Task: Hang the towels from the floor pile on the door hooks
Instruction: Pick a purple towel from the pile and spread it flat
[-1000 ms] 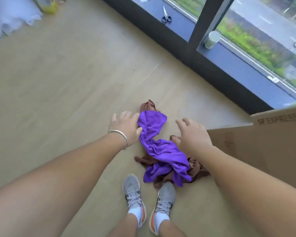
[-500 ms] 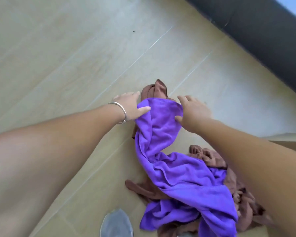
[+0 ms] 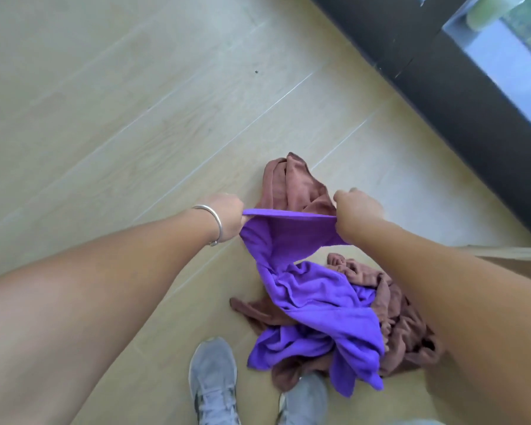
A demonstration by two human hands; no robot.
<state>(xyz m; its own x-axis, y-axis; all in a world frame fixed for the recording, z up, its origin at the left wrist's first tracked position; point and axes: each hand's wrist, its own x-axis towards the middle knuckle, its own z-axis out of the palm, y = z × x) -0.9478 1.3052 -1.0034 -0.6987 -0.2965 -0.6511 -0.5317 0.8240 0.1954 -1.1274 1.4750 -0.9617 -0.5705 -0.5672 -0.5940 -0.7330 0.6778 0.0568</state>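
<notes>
A purple towel (image 3: 316, 305) lies on top of a crumpled brown towel (image 3: 298, 185) on the wooden floor. My left hand (image 3: 229, 216), with a silver bangle at the wrist, pinches the purple towel's top left corner. My right hand (image 3: 354, 211) grips the top right corner. The towel's upper edge is stretched taut between the two hands and lifted off the floor, while its lower part still rests bunched on the brown towel. No door hooks are in view.
My two grey sneakers (image 3: 213, 381) stand just in front of the pile. A dark window frame (image 3: 460, 96) runs along the upper right. A cardboard box edge (image 3: 509, 253) shows at the right, behind my right arm.
Both hands went from resting on the purple towel to closing on its top corners. They have raised and stretched that edge off the floor.
</notes>
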